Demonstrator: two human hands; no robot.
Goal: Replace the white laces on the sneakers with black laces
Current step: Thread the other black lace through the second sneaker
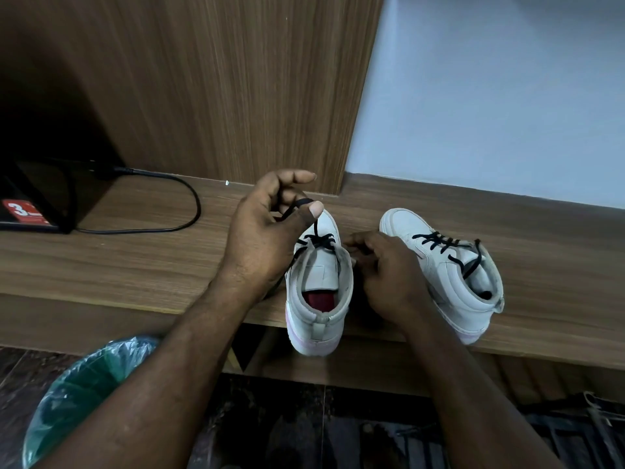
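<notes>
Right now the thumb and fingers of the left hand pinch the black lace taut — it runs down toward five o'clock into the half-laced sneaker, whose long axis lies twelve-to-six on the counter. At its three o'clock the right hand curls against its side — whether it grips anything, I cannot tell.

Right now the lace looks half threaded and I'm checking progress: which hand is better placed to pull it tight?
Left, probably. The left hand already pinches the black lace, lifted above its sneaker; the right hand sits low against that sneaker's side.
</notes>
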